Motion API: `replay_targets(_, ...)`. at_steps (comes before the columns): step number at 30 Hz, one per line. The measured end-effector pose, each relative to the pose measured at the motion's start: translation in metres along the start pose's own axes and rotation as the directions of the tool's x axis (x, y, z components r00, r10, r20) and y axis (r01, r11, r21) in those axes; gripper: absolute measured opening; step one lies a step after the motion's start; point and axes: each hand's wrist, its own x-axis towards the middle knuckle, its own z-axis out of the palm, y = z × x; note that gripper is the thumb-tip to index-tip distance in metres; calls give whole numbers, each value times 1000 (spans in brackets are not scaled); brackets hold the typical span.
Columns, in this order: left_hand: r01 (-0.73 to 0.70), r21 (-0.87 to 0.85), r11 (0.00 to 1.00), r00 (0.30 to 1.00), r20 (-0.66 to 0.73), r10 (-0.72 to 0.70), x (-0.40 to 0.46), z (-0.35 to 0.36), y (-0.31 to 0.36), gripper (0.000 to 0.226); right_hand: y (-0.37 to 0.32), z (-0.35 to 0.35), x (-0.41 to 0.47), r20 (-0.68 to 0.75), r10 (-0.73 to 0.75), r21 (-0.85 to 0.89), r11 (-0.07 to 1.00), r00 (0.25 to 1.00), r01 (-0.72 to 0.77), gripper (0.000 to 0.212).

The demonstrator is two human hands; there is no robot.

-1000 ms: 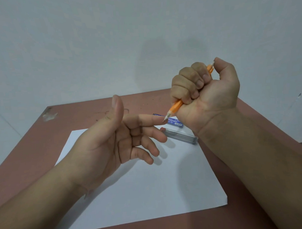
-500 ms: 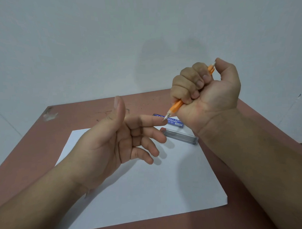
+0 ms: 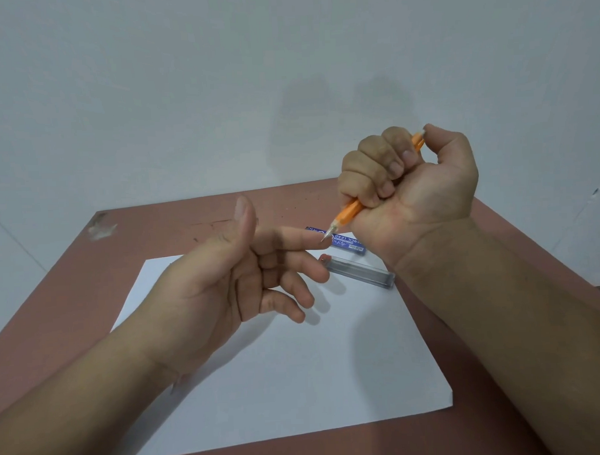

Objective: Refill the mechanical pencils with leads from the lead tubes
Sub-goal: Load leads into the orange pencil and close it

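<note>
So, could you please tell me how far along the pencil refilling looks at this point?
Done: nothing can be confirmed; whether lead is inside the pencil cannot be seen. In hand: the right hand grips the orange mechanical pencil, thumb on its top end, tip at the left hand's index finger, probably testing the feed. Left: the grey lead tube and blue lead tube lie on the white paper; no other pencil shows.

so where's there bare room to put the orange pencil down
The near half of the white paper, between the two forearms, is bare. Crowded at the paper's far right corner: clear lead tube, blue lead tube, left hand above.
</note>
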Motion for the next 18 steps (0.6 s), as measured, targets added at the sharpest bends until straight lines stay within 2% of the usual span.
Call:
replay_targets(3, -51, 93, 994, 997, -56, 57, -3, 3, -2, 51, 1, -1, 0, -3, 2, 7, 1000, 1000, -2, 44)
replay_targets(7, -97, 288, 953, 961, -222, 166, -2, 13, -6, 20, 3, 0, -1, 5, 13, 18, 1000, 1000, -13, 41)
replay_targets(11, -150, 363, 920, 923, -281, 261, 1, 20, -6, 11, 6, 1, -3, 17, 26, 19, 999, 1000, -26, 40)
replay_targets(18, -176, 396, 901, 908, -289, 304, 1, 22, -4, 3, 9, 2, -5, 26, 39, 31, 999, 999, -40, 46)
